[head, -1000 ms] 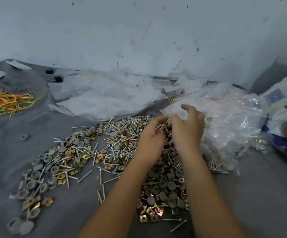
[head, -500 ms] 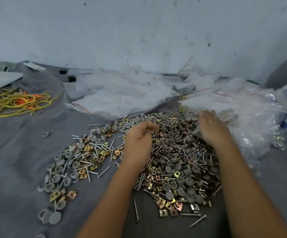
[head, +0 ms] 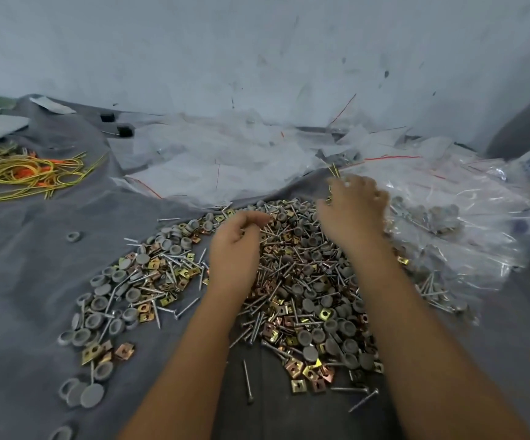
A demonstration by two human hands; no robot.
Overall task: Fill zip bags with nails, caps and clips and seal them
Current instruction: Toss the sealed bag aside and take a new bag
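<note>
Mixed pile of nails, caps and clips (head: 292,281) at mid-desk – small, hard, prickly, likely best pinched in clusters; left hand (head: 235,249) curled above it, grip unclear; right hand (head: 351,211) pinches thin yellow ties (head: 334,170) beside limp, slippery zip bags (head: 447,223)

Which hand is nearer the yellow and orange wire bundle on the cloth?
Left. The left hand hangs over the hardware pile's middle, well right of the wire bundle. The right hand is farther right still, by the filled bags.
</note>
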